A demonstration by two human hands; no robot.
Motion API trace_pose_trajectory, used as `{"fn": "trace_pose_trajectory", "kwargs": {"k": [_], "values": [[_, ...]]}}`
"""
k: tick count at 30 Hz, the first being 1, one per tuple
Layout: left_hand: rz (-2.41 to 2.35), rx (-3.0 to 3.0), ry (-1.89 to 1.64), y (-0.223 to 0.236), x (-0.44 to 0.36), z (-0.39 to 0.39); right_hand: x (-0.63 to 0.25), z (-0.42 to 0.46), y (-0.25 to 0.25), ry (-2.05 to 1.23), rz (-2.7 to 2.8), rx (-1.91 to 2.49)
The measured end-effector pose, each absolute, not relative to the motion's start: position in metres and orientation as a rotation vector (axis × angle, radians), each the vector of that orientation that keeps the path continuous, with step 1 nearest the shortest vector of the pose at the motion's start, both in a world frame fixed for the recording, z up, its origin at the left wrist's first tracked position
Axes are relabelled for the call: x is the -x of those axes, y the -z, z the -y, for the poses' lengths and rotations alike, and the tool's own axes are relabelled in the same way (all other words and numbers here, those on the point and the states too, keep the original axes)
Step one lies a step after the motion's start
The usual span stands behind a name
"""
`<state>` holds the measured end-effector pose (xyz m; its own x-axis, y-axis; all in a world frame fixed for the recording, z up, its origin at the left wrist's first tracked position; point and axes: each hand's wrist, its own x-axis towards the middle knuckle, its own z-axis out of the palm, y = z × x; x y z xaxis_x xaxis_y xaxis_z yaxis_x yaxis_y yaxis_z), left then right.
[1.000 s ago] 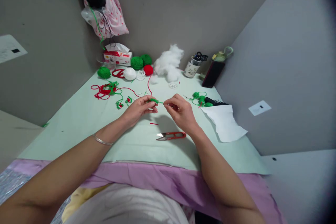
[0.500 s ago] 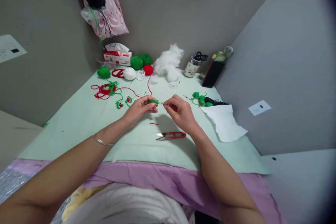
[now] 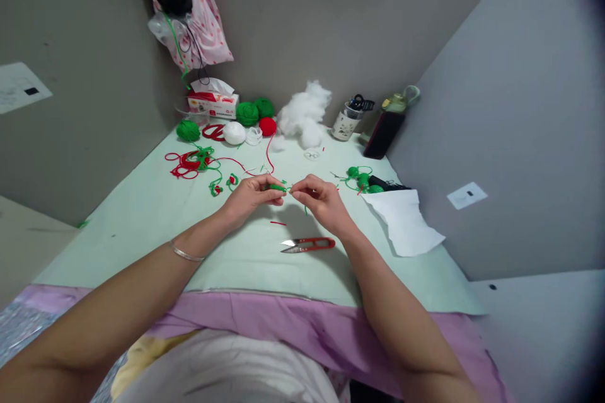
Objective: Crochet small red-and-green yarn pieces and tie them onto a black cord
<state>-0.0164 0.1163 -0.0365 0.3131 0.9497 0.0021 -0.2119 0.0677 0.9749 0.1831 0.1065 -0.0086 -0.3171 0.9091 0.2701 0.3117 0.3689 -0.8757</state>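
My left hand [image 3: 255, 196] pinches a small green yarn piece [image 3: 278, 187] between thumb and fingers, above the middle of the table. Close on its right, my right hand [image 3: 319, 198] has thumb and forefinger pressed together at the green yarn strand coming from that piece. A short green tail shows below the right fingers. Whether a needle or hook is in the right fingers is too small to tell. Nearer my body lie red-handled thread snips [image 3: 309, 244], blades pointing left, and a short red yarn scrap [image 3: 278, 223].
At the back stand a tissue box [image 3: 213, 104], several yarn balls [image 3: 246, 114], white stuffing [image 3: 305, 114], a pen cup [image 3: 346, 123] and a phone [image 3: 384, 133] leaning on a bottle. Tangled red yarn [image 3: 186, 165] lies left; green balls [image 3: 363, 178] and white paper [image 3: 407, 221] lie right.
My right hand has moved slightly left, closer to my left hand, and the strand between them is shorter. A green tail now shows below my right fingers.
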Motion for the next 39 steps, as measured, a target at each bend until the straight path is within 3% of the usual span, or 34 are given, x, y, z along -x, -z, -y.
{"fn": "trace_pose_trajectory", "kwargs": {"k": [10,21,31,39], "values": [[-0.795,-1.210,-0.986,0.034,0.016,-0.111,-0.189,-0.111,0.008,-1.290,1.729,0.953],[-0.832,-1.189,-1.047,0.033,0.013,-0.111,-0.181,-0.111,0.012,-1.262,1.778,0.948],[-0.861,-1.233,-0.864,0.035,0.014,-0.112,-0.181,-0.108,0.008,-1.110,1.879,0.998],[-0.839,-1.378,-0.693,0.041,0.012,-0.108,-0.181,-0.107,0.007,-1.373,1.796,1.063]]}}
